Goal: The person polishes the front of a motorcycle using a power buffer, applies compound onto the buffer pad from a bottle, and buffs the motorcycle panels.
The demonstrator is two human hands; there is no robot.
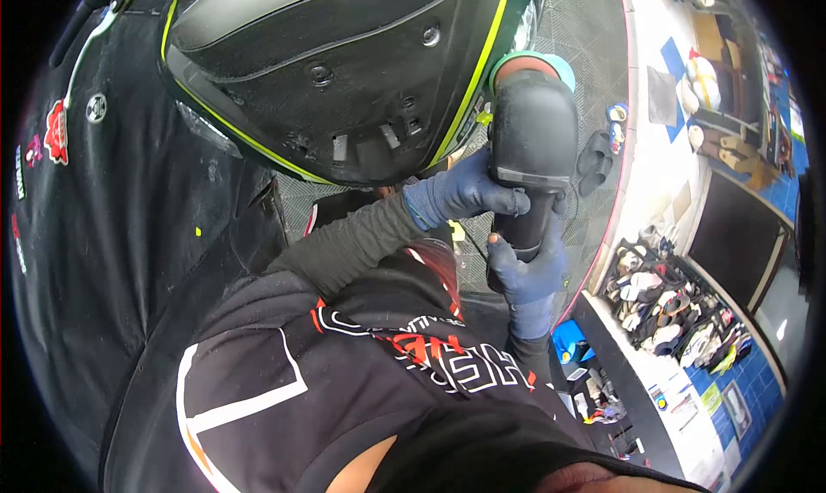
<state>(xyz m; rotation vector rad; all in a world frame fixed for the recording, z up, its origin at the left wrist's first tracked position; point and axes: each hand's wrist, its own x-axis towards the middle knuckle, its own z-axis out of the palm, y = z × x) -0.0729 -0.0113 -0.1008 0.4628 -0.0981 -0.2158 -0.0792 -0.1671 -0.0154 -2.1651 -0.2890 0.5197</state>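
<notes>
A black power polisher (535, 123) with a round teal-and-orange pad (535, 63) is in both my hands, its pad end pointing away from me. My gloved left hand (469, 190) is closed around the neck below the tool's head, thumb across the front. Lower down, my right hand (532, 269), also gloved in blue, grips the black handle. The pad is beside the glossy dark side of a black body panel (361, 89) edged in yellow-green; whether they touch I cannot tell.
A black cover with stickers (95, 200) hangs at left. Grey textured floor tiles (585, 28) reach a red edge on the right. Dark slippers (594, 162) lie there. Farther off are a pile of shoes (667, 299) and a dark bench with items (594, 372).
</notes>
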